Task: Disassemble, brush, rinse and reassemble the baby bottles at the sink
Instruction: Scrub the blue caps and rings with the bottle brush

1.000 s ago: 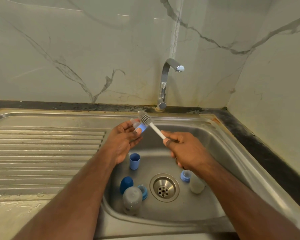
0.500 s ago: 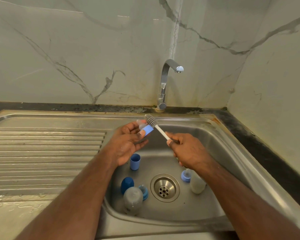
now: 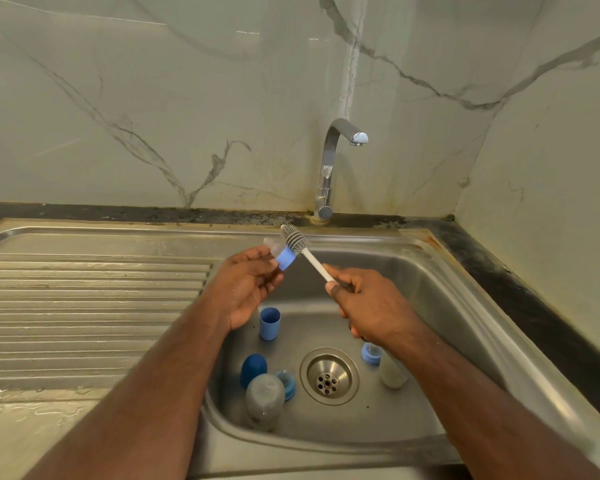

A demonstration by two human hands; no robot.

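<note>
My left hand [image 3: 246, 285] pinches a clear teat in a light blue collar ring [image 3: 284, 257] above the basin's back left. My right hand [image 3: 368, 303] grips the white handle of a bottle brush [image 3: 296, 239], whose grey silicone head lies against the ring and teat. In the sink basin [image 3: 430, 306] lie a light blue cap [image 3: 269, 323], a dark blue cap [image 3: 253, 369], a grey bottle body [image 3: 264, 400] with a blue ring [image 3: 287, 383] beside it, and a bottle with a blue collar [image 3: 388, 367] partly hidden under my right wrist.
The chrome tap [image 3: 329, 168] stands behind the basin with no water running. A ribbed steel drainboard [image 3: 84, 306] spreads to the left. The drain strainer [image 3: 329, 376] sits at the basin's middle. Marble walls close off the back and right.
The brush head has slid back and forth along the teat and ring, and both hands have shifted slightly right and up. The parts in the basin have not moved.
</note>
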